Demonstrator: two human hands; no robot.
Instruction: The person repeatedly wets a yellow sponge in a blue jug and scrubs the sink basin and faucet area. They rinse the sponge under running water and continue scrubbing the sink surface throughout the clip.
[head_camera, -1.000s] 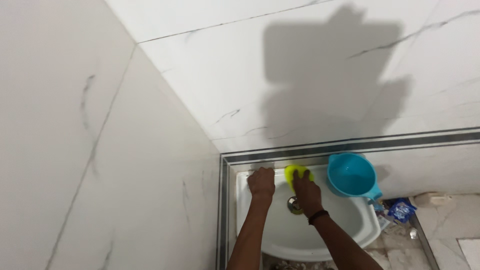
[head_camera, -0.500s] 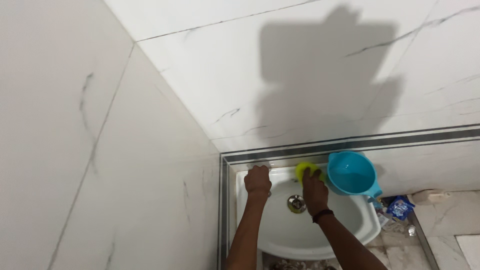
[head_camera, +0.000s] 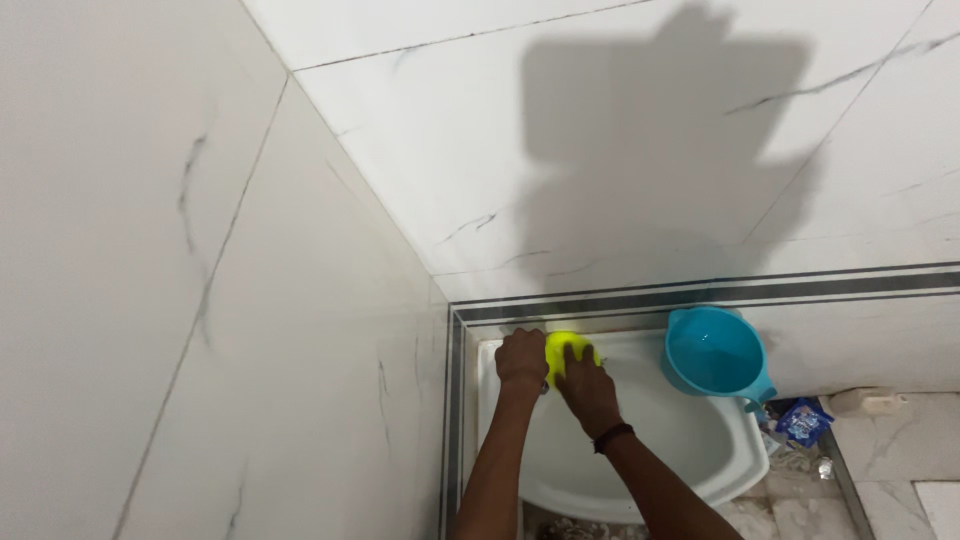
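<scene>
Right hand (head_camera: 588, 390), pressed on the yellow sponge (head_camera: 560, 352), had moved left along the washbasin (head_camera: 700, 450) back rim to beside the left hand (head_camera: 522, 357), fisted there; scrubbing now covered the rim's left part.

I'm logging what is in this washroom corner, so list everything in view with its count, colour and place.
Sink: one, white, mounted in the wall corner, low in the picture.
Scrub pad: one, yellow-green, on the sink's back rim under the right hand's fingers.
Jug: one, turquoise with a handle, on the sink's right back corner, open side up.
Packet: one, blue and white, on the floor right of the sink.
Wall tiles: white with grey veins, two walls meeting in a corner.
Border strip: dark grey, running along the wall above the sink.
Wristband: one, black, on the right wrist.
Left hand: closed on the sink's back rim, left of the pad.
Right hand: pressing on the scrub pad.
</scene>
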